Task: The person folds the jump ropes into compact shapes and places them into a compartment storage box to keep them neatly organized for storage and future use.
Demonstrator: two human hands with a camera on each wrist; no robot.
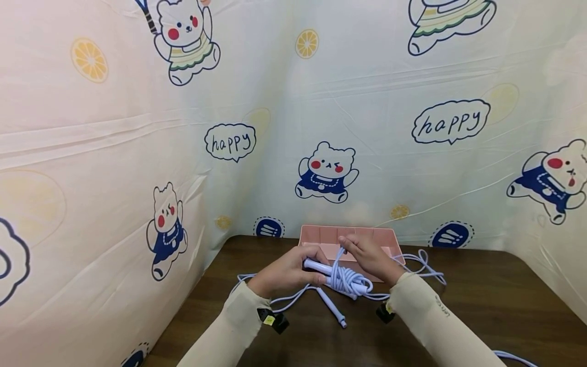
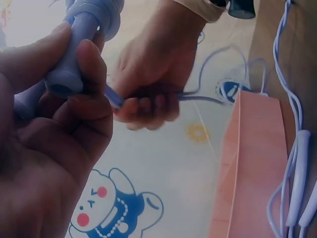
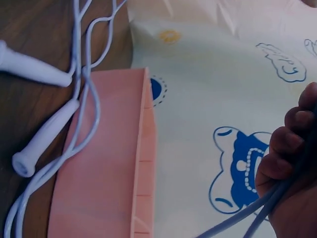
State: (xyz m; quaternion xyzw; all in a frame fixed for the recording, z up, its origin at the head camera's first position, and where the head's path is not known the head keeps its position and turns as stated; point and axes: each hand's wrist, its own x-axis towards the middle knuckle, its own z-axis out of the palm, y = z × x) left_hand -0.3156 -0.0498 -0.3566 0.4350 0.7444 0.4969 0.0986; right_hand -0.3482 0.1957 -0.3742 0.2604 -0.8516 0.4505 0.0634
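My left hand (image 1: 289, 271) grips the pale blue handles (image 1: 317, 267) of a jump rope. Around those handles the rope (image 1: 349, 280) is wound in several turns. In the left wrist view, the flared end of one handle (image 2: 69, 74) sticks out between thumb and fingers. My right hand (image 1: 370, 258), raised just right of the bundle, holds a length of the rope, which runs taut down to the wound part. The right wrist view shows curled fingers (image 3: 278, 157) with doubled rope (image 3: 237, 219) passing through them.
Behind the hands stands a pink box (image 1: 316, 234) on the dark wooden table (image 1: 293, 341). Another pale blue jump rope handle (image 1: 332, 308) lies in front, with loose cord (image 1: 426, 267) to the right. More cord (image 1: 513, 357) lies near the right front edge. A printed curtain (image 1: 275, 92) surrounds the table.
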